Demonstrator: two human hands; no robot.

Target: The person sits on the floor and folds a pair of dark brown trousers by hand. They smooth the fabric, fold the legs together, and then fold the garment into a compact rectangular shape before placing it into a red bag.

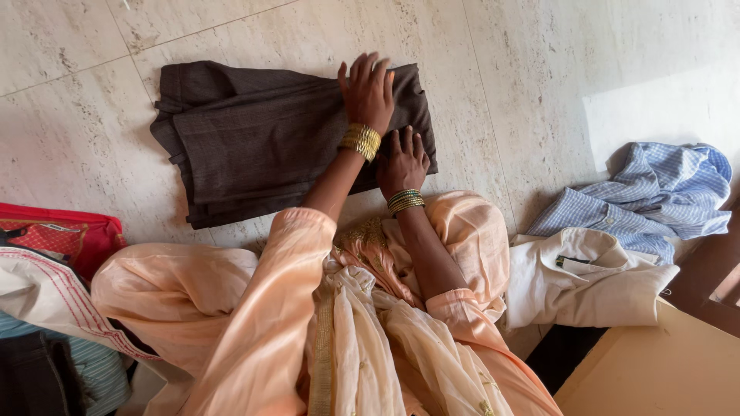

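A dark brown folded garment (254,139) lies on the pale stone floor (539,69) in front of me. My left hand (367,91) rests flat on the garment's right end, palm down and fingers stretched forward. Just below it, my right hand (401,160) presses flat on the near right edge of the same garment. Neither hand grips anything. Both wrists carry gold bangles. My peach sleeves and a cream scarf (370,339) fill the lower middle of the view.
To the right lie a crumpled blue checked shirt (655,192) and a cream shirt (586,277). A red bag (69,235) and a white cloth with red stitching (46,296) sit at the left. A tan board (663,370) occupies the lower right corner.
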